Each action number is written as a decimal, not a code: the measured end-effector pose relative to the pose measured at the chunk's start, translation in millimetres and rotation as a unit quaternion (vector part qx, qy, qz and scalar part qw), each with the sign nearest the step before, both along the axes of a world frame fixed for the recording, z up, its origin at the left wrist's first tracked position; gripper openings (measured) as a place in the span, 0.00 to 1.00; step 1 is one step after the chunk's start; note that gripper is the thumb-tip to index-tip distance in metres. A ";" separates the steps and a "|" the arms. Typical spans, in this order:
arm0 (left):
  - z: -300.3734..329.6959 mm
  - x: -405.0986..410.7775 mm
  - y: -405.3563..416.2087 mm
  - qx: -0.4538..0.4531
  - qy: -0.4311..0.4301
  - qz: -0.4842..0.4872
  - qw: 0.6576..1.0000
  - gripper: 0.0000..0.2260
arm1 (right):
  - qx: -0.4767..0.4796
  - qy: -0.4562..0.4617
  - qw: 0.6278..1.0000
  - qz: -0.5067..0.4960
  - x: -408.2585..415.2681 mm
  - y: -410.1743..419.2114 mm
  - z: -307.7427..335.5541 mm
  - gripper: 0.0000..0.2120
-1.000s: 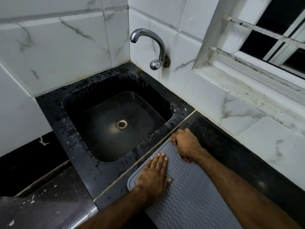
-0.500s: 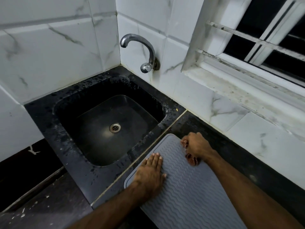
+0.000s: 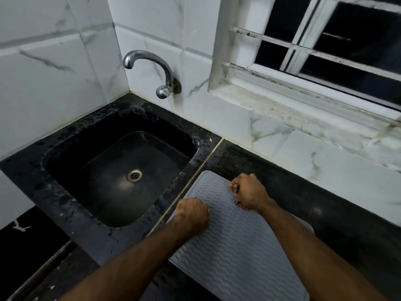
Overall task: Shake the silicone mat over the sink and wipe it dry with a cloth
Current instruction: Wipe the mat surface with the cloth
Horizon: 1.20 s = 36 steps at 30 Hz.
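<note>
I'm curling both hands, left hand (image 3: pixel 192 213) and right hand (image 3: pixel 249 193), onto the edges of the silicone mat (image 3: pixel 234 246) lying on the counter (image 3: pixel 347 213) beside the sink (image 3: pixel 121 170). I'm thinking a firm pinch on both sides should keep it from flopping when lifted.

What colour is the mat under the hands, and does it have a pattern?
The mat is grey with raised wavy zigzag ridges, seen clearly in the head view.

Tap (image 3: pixel 152 68), chrome, on the tiled wall (image 3: pixel 54 72) at 12 o'clock, spout curving to 10 o'clock. Window (image 3: pixel 325 46), barred, dark panes, at 2 o'clock; its sill (image 3: pixel 303 114) stained. Black tabletop (image 3: pixel 303 192) at 3 o'clock, speckled with droplets toward 11 o'clock.
</note>
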<state>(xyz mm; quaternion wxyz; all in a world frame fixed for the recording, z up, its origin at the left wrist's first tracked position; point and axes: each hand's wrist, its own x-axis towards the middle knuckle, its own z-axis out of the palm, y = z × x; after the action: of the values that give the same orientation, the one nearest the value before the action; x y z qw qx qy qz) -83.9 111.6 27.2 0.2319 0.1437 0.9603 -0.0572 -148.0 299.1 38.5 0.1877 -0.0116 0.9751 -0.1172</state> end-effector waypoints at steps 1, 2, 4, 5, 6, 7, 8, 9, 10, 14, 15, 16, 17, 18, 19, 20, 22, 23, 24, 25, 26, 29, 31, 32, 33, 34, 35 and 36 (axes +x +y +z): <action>-1.4 -0.1 -0.6 -0.002 0.006 -0.005 1.000 0.14 | -0.009 -0.006 1.000 -0.013 3.7 11.0 -0.1 0.14; -3.3 -0.4 -0.9 -0.002 0.016 -0.010 1.000 0.14 | -0.011 -0.007 1.000 -0.021 8.5 22.9 0.4 0.12; -7.4 -0.5 -1.5 -0.001 0.037 -0.015 0.999 0.14 | -0.008 0.000 0.999 -0.035 18.8 47.3 0.1 0.08; -10.1 -0.3 -2.2 -0.002 0.047 -0.019 0.999 0.14 | -0.005 0.005 0.999 -0.043 24.5 59.2 0.3 0.07; -12.6 0.4 -1.1 -0.003 0.056 -0.023 0.998 0.15 | -0.002 0.007 0.998 -0.058 32.5 72.6 1.2 0.06; -15.5 0.1 -1.3 -0.003 0.063 -0.024 0.998 0.15 | 0.003 0.007 0.997 -0.075 40.1 85.3 1.4 0.06; -18.0 0.3 0.2 -0.001 0.067 -0.025 0.997 0.16 | 0.013 0.009 0.996 -0.092 49.6 99.6 1.6 0.06; -19.9 -0.1 0.4 0.000 0.069 -0.024 0.997 0.16 | 0.028 0.011 0.995 -0.099 58.2 112.1 1.2 0.06; -21.0 -0.5 0.8 0.001 0.070 -0.025 0.997 0.17 | 0.044 0.010 0.993 -0.105 65.9 124.6 0.6 0.07; -24.0 1.8 2.9 -0.002 0.080 -0.024 0.997 0.18 | 0.085 -0.020 0.987 -0.136 83.9 159.4 5.0 0.06; -24.5 2.2 3.8 -0.003 0.080 -0.021 0.997 0.18 | 0.091 -0.019 0.986 -0.136 83.1 161.4 5.1 0.07; -24.5 2.4 5.5 -0.006 0.077 -0.021 0.997 0.18 | 0.085 -0.005 0.987 -0.138 82.2 160.5 5.1 0.08; -24.2 2.2 7.2 -0.013 0.073 -0.022 0.997 0.17 | 0.070 0.013 0.988 -0.138 81.1 156.1 4.3 0.09; -23.2 1.9 9.0 -0.022 0.071 -0.029 0.997 0.17 | 0.060 0.027 0.989 -0.135 81.4 150.6 3.0 0.10; -22.0 1.4 10.1 -0.029 0.071 -0.036 0.996 0.17 | 0.058 0.030 0.990 -0.126 82.6 144.6 1.3 0.11; -21.8 1.2 11.0 -0.031 0.071 -0.038 0.996 0.17 | 0.057 0.027 0.991 -0.121 85.4 141.0 -1.6 0.11; -22.6 1.8 12.2 -0.031 0.079 -0.032 0.996 0.18 | 0.048 0.022 0.989 -0.142 93.6 144.9 -7.2 0.12; -22.5 2.2 12.1 -0.030 0.084 -0.031 0.996 0.18 | 0.049 0.020 0.986 -0.159 97.7 150.6 -8.6 0.11; -23.1 3.2 11.9 -0.029 0.087 -0.031 0.995 0.19 | 0.051 0.014 0.984 -0.173 100.9 158.7 -10.5 0.11; -23.4 4.3 11.7 -0.029 0.089 -0.031 0.995 0.19 | 0.049 0.003 0.981 -0.186 102.9 166.5 -10.8 0.11; -23.0 5.2 12.5 -0.030 0.092 -0.032 0.995 0.19 | 0.044 -0.011 0.979 -0.198 105.6 174.0 -9.1 0.10; -22.6 6.3 14.3 -0.032 0.100 -0.043 0.994 0.19 | 0.058 -0.053 0.973 -0.218 108.4 182.7 1.0 0.06; -21.1 7.3 11.8 -0.033 0.093 -0.051 0.994 0.19 | 0.100 -0.056 0.972 -0.206 105.0 175.7 7.6 0.09; -23.0 7.1 10.7 -0.032 0.088 -0.055 0.994 0.19 | 0.116 -0.038 0.974 -0.193 105.4 169.9 7.7 0.10; -24.4 6.2 11.6 -0.035 0.087 -0.063 0.994 0.19 | 0.119 -0.014 0.976 -0.184 109.3 164.7 7.4 0.11; -24.7 4.9 14.0 -0.045 0.090 -0.073 0.992 0.18 | 0.115 0.008 0.977 -0.178 114.0 159.1 5.6 0.11; -25.8 4.8 13.5 -0.060 0.094 -0.080 0.990 0.18 | 0.108 0.024 0.978 -0.176 117.4 152.2 2.3 0.11; -26.0 4.7 14.8 -0.074 0.096 -0.085 0.989 0.17 | 0.099 0.032 0.978 -0.180 121.8 149.1 -0.9 0.10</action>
<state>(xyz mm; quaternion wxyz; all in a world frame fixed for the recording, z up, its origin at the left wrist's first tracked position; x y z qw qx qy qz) -79.3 126.4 1.2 0.1425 0.2012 0.9557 -0.1609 -26.2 448.2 37.6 0.1327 0.1788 0.9736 -0.0511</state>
